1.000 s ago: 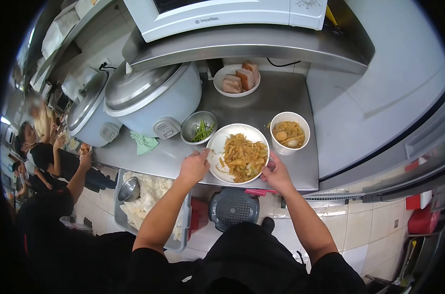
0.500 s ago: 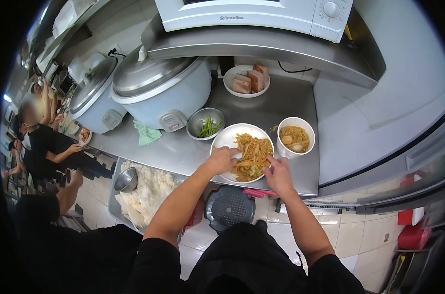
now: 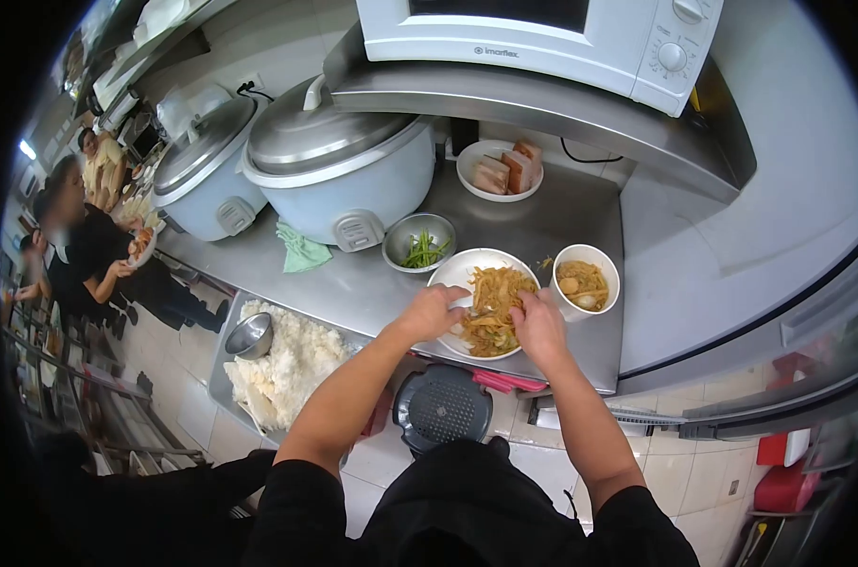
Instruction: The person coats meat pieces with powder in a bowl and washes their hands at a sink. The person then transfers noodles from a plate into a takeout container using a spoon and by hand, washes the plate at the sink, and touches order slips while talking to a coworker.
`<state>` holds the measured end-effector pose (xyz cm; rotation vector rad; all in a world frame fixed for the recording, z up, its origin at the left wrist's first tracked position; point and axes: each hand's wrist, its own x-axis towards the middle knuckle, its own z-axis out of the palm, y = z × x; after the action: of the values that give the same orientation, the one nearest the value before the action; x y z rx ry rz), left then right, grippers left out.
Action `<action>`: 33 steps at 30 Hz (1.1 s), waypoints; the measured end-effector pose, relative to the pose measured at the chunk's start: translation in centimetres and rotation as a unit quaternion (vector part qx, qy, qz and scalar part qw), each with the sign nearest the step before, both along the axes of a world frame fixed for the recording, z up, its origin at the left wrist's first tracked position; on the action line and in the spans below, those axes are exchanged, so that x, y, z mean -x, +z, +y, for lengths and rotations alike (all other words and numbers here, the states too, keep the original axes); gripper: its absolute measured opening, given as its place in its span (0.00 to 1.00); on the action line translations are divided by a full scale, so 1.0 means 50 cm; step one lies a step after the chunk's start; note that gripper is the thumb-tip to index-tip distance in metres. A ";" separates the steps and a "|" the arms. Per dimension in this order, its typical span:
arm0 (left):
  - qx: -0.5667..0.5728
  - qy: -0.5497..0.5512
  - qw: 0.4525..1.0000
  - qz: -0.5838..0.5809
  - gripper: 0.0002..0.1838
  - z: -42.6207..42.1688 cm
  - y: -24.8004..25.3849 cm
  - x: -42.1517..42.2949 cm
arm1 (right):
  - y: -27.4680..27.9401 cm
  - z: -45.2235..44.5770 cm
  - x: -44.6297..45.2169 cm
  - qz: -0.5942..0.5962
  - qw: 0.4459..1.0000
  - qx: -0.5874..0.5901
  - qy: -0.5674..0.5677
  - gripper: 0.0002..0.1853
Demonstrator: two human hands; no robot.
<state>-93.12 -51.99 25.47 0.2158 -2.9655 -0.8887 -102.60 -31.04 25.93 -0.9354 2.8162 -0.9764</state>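
A white plate (image 3: 454, 274) of cooked noodles (image 3: 493, 300) rests near the counter's front edge. My left hand (image 3: 431, 313), fingers closed, pinches a small white utensil (image 3: 462, 302) at the plate's left side; its far end is hard to see. On the right, my right hand (image 3: 539, 323) has its fingertips bent into the noodles, and what they grip is too small to tell. A white tub (image 3: 610, 274) holding noodles and round pieces stands just right of the plate. Behind the plate is a metal bowl (image 3: 400, 233) with green beans (image 3: 424, 249).
Two rice cookers (image 3: 339, 194) (image 3: 207, 194) line the counter's back left. A bowl (image 3: 498, 195) of meat blocks sits under the microwave (image 3: 523, 57) shelf. Below the counter are a rice bin (image 3: 223, 378) and a dark stool (image 3: 442, 408). People (image 3: 88, 236) stand far left.
My left hand has moved from the plate's left rim inward and now holds the white utensil. My right hand has gone from the right rim onto the noodles. The view has shifted.
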 end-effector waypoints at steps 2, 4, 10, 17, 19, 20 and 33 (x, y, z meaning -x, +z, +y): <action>-0.058 0.014 0.998 0.011 0.22 -0.020 0.004 -0.023 | 0.002 -0.015 0.009 0.003 0.999 -0.015 0.037 0.19; -0.073 0.030 0.997 0.010 0.21 -0.033 0.009 -0.046 | 0.007 -0.028 0.006 0.009 0.998 -0.004 0.066 0.20; -0.047 0.077 0.996 -0.008 0.21 -0.055 0.012 -0.098 | 0.080 0.027 0.006 -0.038 0.999 0.012 0.008 0.20; -0.099 0.094 0.991 -0.014 0.21 -0.067 0.031 -0.097 | 0.005 0.178 0.058 0.097 0.984 0.041 -0.142 0.28; -0.094 0.099 0.990 -0.034 0.22 -0.064 0.048 -0.089 | -0.019 0.188 0.073 0.026 0.985 0.088 -0.147 0.25; -0.078 0.091 0.992 -0.031 0.22 -0.066 0.050 -0.082 | -0.024 0.190 0.079 0.033 0.984 0.093 -0.149 0.24; -0.038 0.086 0.995 -0.027 0.23 -0.042 0.111 -0.024 | -0.020 0.160 0.081 0.020 0.982 0.133 -0.132 0.17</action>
<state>-91.90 -54.10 31.00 0.4964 -2.9073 -0.9896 -106.65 -23.04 24.93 -0.6108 2.9479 -1.4064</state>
